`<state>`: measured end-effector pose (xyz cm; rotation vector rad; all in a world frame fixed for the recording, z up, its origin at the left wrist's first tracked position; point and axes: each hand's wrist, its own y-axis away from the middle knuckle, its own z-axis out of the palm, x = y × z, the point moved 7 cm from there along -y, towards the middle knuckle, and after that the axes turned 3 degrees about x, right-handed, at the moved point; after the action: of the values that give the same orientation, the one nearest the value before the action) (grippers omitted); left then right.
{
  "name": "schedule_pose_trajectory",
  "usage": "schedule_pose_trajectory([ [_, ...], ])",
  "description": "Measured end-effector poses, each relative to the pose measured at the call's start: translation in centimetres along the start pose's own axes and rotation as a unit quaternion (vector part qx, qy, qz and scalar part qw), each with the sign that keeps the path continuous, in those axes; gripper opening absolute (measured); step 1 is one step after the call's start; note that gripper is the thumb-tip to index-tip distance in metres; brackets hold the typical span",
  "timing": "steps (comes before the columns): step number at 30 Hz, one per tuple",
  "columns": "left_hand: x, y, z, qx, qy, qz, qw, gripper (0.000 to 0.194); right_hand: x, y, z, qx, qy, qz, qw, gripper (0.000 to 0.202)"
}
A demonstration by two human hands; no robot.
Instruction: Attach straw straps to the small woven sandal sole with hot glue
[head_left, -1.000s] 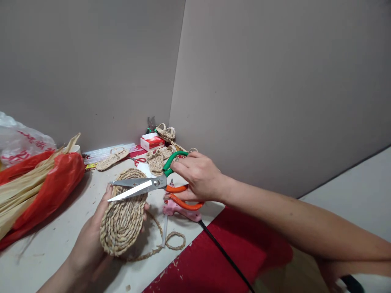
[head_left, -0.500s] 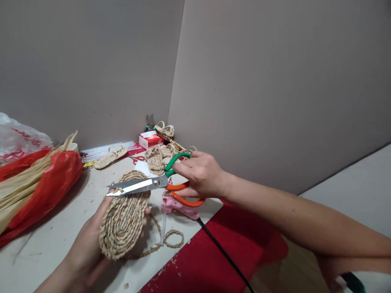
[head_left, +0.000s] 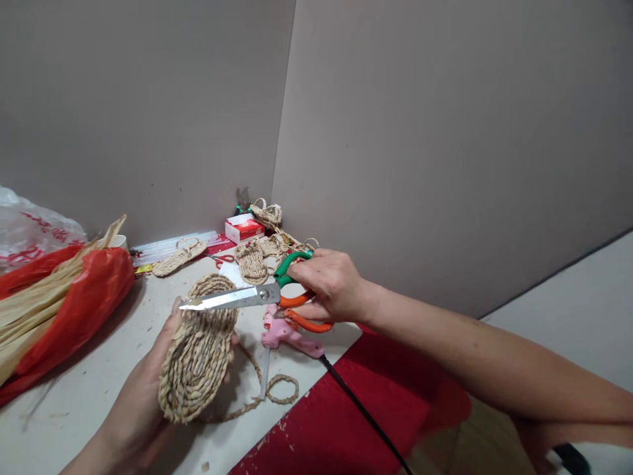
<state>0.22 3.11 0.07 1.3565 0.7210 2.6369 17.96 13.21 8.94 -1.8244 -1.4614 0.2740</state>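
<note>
One orange scissor handle (head_left: 315,326) partly hides the pink glue gun (head_left: 291,338).

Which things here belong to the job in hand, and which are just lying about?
In the job:
woven oval piece, in the left hand
green-and-orange scissors, in the right hand
braided cord, probably

Apparently lying about:
pink glue gun
red-handled scissors
red-and-white box
woven sandals
red bag of dry strips

On the table (head_left: 93,369), the glue gun (head_left: 291,338) lies right of the sole (head_left: 195,369), the bag (head_left: 111,284) left, the box (head_left: 246,229) behind
</note>
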Motion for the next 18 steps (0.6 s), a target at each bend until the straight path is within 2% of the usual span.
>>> schedule_pose_trajectory([
  [4, 0.7, -0.1, -0.1, 0.007, 0.012, 0.029, 0.999, 0.039, 0.2, 0.4, -0.3, 0.022, -0.045, 0.008, 0.999, 0.036],
  [8, 1.5, 0.1, 0.4, -0.01, 0.009, 0.067, 0.998, 0.032, 0.1, 0.6, 0.2, -0.008, -0.058, 0.026, 0.998, 0.038],
  [10, 1.5, 0.3, 0.9, -0.012, 0.006, 0.054, 0.998, 0.026, 0.0, 0.6, 0.5, -0.019, -0.064, 0.034, 0.997, 0.041],
  [14, 1.3, 0.4, 0.3, 0.069, 0.008, 0.023, 0.997, 0.015, -0.1, 0.9, 0.7, -0.006, -0.082, 0.037, 0.996, 0.048],
  [16, 2.0, 0.2, -0.5, 0.104, 0.006, 0.065, 0.992, 0.013, 0.1, 1.1, 0.6, 0.007, -0.083, 0.046, 0.995, 0.053],
  [18, 3.4, 0.1, -1.1, 0.122, -0.014, 0.145, 0.982, 0.02, 0.8, 1.3, 0.6, -0.001, -0.066, 0.086, 0.994, 0.056],
])
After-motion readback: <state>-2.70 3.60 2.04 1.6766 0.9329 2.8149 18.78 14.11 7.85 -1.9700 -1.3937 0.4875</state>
